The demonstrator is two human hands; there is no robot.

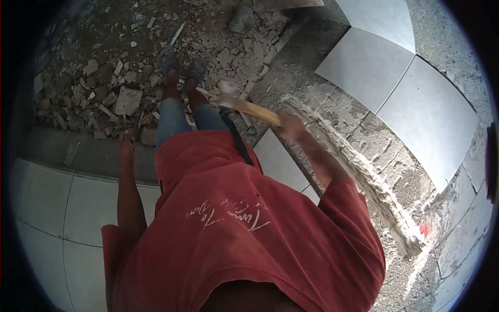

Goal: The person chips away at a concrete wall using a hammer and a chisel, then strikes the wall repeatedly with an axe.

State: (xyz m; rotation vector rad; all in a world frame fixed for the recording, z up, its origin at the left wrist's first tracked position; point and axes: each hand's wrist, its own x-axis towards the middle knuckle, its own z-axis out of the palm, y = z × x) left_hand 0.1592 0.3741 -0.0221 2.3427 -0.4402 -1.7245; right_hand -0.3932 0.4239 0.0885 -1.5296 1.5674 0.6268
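My right hand [292,126] is closed around the light wooden handle of a hammer [260,112]. The handle points left across my legs, and its far end is smeared by motion. Low on the left, my left hand [126,136] is beside the rubble heap [104,96], its fingers drawn together. A thin, pale, rod-like shape [124,115] rises just above those fingers; whether they grip it is too small to tell.
Loose broken rubble [223,57] surrounds my sandalled feet [182,67]. Large pale tiles [371,67] cover part of the right wall, above a rough chipped groove [343,143]. Floor tiles [88,208] lie at left behind a low step edge [78,151]. A dark strap [239,138] hangs at my waist.
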